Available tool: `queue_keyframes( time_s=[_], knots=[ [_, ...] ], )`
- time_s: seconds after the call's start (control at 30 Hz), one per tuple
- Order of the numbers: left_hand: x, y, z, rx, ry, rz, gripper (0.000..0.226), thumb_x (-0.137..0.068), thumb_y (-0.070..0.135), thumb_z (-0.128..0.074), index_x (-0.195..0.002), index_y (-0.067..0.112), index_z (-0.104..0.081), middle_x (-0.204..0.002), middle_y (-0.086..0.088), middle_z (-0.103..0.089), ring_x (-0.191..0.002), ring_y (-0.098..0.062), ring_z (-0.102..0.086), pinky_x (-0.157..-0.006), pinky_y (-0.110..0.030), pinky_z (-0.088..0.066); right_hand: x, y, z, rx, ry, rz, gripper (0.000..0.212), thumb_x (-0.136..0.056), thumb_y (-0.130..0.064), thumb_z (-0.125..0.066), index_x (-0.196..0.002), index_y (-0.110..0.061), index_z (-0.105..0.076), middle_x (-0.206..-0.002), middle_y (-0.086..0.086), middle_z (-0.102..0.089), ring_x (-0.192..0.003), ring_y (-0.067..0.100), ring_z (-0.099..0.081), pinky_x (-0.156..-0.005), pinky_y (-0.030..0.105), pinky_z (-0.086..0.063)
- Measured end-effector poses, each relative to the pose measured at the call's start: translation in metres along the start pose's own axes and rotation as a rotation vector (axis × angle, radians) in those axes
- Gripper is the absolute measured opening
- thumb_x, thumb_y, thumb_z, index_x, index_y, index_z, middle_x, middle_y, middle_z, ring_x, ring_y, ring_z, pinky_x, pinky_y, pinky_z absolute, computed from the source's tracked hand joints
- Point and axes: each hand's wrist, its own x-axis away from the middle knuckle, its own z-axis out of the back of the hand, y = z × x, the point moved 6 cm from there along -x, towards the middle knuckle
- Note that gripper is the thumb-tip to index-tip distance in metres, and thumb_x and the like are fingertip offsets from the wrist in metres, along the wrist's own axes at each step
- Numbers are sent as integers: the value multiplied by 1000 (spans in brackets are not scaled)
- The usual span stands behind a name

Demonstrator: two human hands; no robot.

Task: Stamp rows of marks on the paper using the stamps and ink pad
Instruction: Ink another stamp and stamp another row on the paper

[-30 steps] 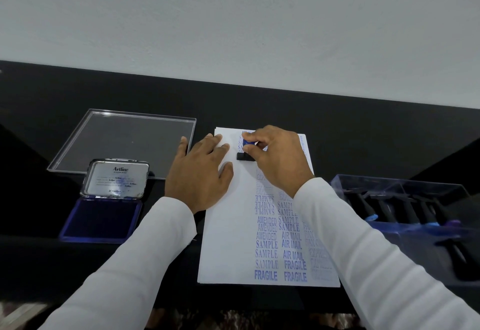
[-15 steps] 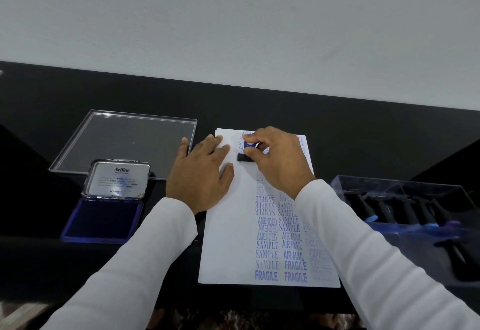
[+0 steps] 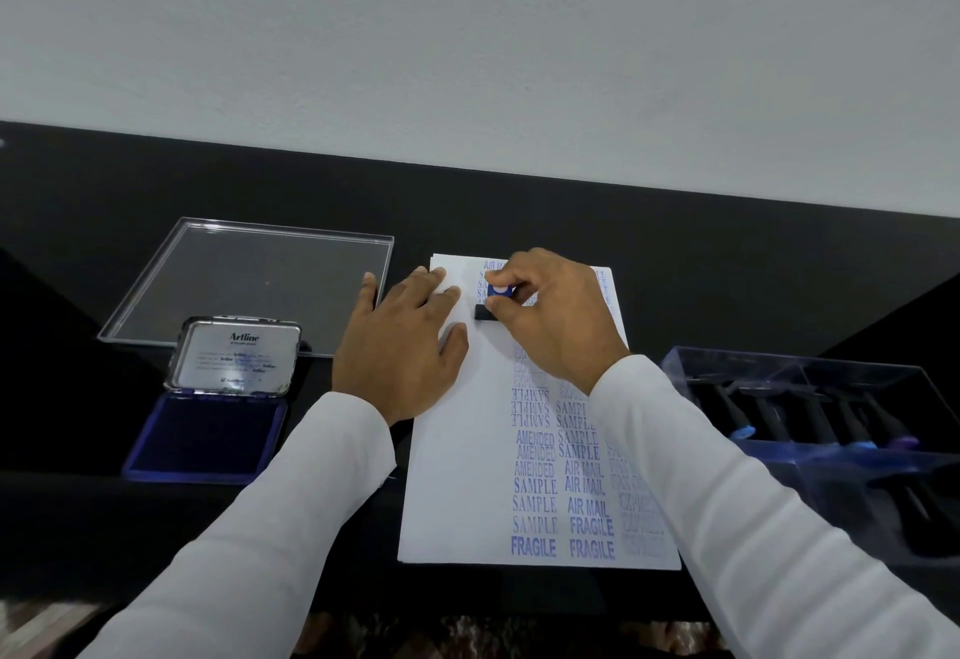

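**Stamp pressed at the far end of the sheet**

Black table (image 3: 675,263); paper (image 3: 462,476), long axis running away from the viewer, columns of blue marks; open ink pad (image 3: 205,437) at left; left hand (image 3: 400,346) flat on the sheet; right hand (image 3: 556,315) pinching the stamp (image 3: 496,301), its black base lying crosswise; position unchanged from a second ago, blue cap now more exposed.

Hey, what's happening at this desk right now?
A person is stamping a sheet of paper. The right hand pinches a small stamp down near the sheet's far end, while the left hand lies flat on the paper's left edge. Columns of blue marks such as SAMPLE, AIR MAIL and FRAGILE already fill the sheet. An open ink pad sits to the left, and a clear box of stamps to the right.
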Motion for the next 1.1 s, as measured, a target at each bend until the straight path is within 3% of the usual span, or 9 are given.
queue_keyframes(
  time_s=[0.13, 0.3, 0.57, 0.83, 1.1],
  knots=[
    [0, 0, 0, -5, -8, 5, 64, -96, 58, -29, -145, 25, -52, -157, 1, -42, -146, -22, -37, -123, -56, -9, 0, 1, 1, 1, 20, -19, 25, -92, -29, -69, -116, -22, -72, -114, -6, -67, -88, 9, -60, -78, 9, -39],
    [0, 0, 1, 3, 1, 3, 62, -96, 58, -31, -143, 24, -54, -155, -1, -45, -145, -24, -39, -123, -57, -11, -1, 1, 2, 19, 14, -22, 29, -94, -30, -66, -122, -23, -70, -119, -5, -67, -93, 7, -56, -87, 17, -43],
    [0, 0, -1, -7, -2, -2, 62, -97, 57, -31, -144, 24, -54, -155, 0, -44, -145, -24, -39, -122, -54, -9, -2, 2, 0, 7, 8, -9, 18, -90, -29, -72, -107, -23, -72, -109, -7, -68, -86, 10, -61, -86, 20, -51],
    [0, 0, 0, -19, -4, 7, 62, -97, 57, -29, -144, 26, -52, -156, 2, -43, -146, -21, -37, -123, -54, -9, -3, 2, 0, 8, 22, -44, 25, -94, -28, -67, -117, -23, -71, -117, -4, -67, -92, 9, -57, -89, 20, -46],
    [0, 0, 0, -22, -12, 12, 62, -97, 58, -30, -145, 26, -52, -157, 2, -41, -147, -21, -36, -123, -54, -9, -4, 0, 2, -22, 15, -23, 16, -89, -24, -73, -105, -21, -73, -107, -4, -69, -87, 12, -63, -86, 24, -54]
  ],
)
